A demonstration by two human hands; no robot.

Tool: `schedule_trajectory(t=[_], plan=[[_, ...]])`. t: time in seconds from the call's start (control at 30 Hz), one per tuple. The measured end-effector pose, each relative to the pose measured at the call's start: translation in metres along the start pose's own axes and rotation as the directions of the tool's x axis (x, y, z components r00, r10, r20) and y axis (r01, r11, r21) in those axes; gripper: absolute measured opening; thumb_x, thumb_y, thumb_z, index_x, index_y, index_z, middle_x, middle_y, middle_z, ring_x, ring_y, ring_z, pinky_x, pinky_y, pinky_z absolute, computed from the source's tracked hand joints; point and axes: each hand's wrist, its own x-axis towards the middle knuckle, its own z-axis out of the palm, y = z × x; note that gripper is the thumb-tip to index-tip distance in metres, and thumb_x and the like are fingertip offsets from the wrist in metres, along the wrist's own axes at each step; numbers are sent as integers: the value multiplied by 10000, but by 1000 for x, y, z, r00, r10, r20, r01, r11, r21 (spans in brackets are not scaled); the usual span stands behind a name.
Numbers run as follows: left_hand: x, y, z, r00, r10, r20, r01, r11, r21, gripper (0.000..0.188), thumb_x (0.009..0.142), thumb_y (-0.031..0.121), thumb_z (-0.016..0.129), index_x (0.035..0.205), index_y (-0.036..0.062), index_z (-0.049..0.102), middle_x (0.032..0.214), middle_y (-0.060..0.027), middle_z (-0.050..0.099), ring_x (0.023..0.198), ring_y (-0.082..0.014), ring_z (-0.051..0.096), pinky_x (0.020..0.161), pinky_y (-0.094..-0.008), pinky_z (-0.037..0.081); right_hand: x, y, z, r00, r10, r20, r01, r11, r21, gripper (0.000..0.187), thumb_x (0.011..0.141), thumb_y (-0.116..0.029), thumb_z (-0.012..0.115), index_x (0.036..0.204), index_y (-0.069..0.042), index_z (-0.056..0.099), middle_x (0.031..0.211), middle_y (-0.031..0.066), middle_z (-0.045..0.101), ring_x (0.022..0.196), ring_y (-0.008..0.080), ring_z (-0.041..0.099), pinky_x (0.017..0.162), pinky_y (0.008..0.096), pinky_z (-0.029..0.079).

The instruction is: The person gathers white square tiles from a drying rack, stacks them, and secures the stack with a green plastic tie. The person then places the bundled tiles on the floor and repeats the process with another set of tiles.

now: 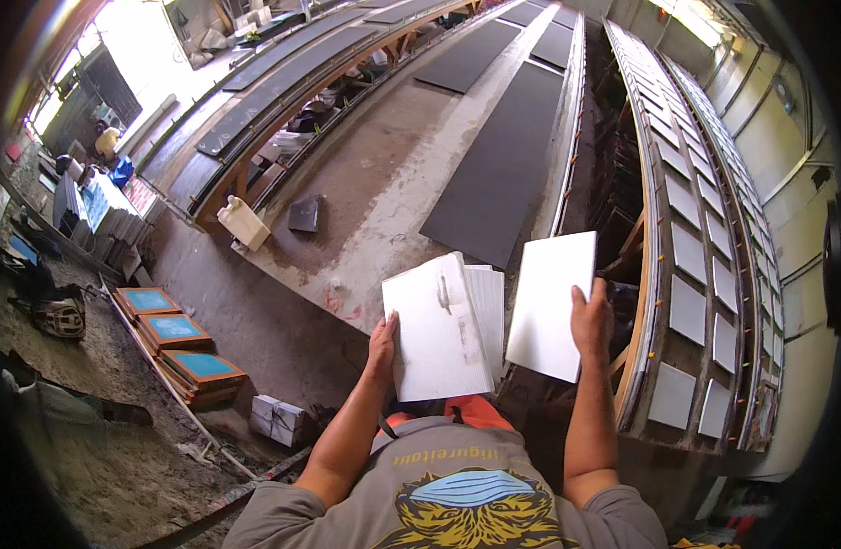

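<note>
- Two hands, white sheets at each. Left hand [381, 346] grips smudged white sheet [430, 334] by its 9 o'clock edge, thumb on the face; other fingers hidden behind, spread or together, cannot tell.
- Plain white sheet [550, 306] pinched at its 3 o'clock edge by right hand [593, 322]: thumb on the face, fingers behind, partly hidden.
- More white sheets [490, 306] jut from behind the smudged one, toward its 3 o'clock.
- Long dark panel [498, 174] at the hands' 12 o'clock.
</note>
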Motion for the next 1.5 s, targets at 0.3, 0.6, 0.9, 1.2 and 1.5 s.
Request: schedule_trajectory(t=[0.3, 0.6, 0.9, 1.2, 1.5], plan=[[24, -3, 41, 990, 140, -21, -85, 703, 706, 422, 1021, 394, 601, 984, -21, 670, 889, -2, 628, 757, -92, 562, 666, -285, 481, 17, 73, -8, 997, 15, -76, 46, 680, 732, 346, 1004, -338, 622, 1147, -23, 609, 1061, 56, 641, 983, 160, 565, 916, 318, 445], [48, -26, 34, 994, 93, -57, -58, 894, 444, 548, 1055, 510, 444, 1343, 74, 611, 1220, -124, 641, 1136, -186, 546, 949, -344, 453, -31, 62, 154, 912, -118, 394, -119, 841, 528, 514, 963, -385, 663, 1320, -23, 585, 1206, 99, 628, 1112, 216, 585, 975, 380, 461], [11, -3, 62, 949, -314, 18, 300, 921, 247, 906, 959, 707, 452, 1595, 101, 233, 1559, -156, 383, 1378, -306, 423, 1114, -534, 357, -36, 58, 193, 576, -54, 816, -776, 277, 567, 745, 943, -483, 649, 1467, -3, 425, 1410, 205, 530, 1289, 320, 528, 1067, 475, 429], [27, -27, 21, 936, -350, 41, 346, 934, 92, 926, 934, 793, 358, 1565, 114, 333, 1585, -127, 373, 1332, -295, 454, 1082, -466, 382, -21, 80, 222, 552, -219, 805, -810, 87, 579, 763, 959, -604, 550, 1451, -26, 468, 1403, 151, 555, 1282, 266, 529, 1097, 430, 399], [36, -47, -47, 903, 428, 20, 73, -201, 977, 462, 869, 347, 724, 1300, 198, 643, 1388, -157, 518, 1285, -403, 455, 1092, -509, 365, -15, 151, 260, 829, -179, 529, -67, 908, 413, 360, 974, -271, 629, 1217, -5, 633, 1101, 118, 709, 979, 251, 680, 836, 382, 525]])
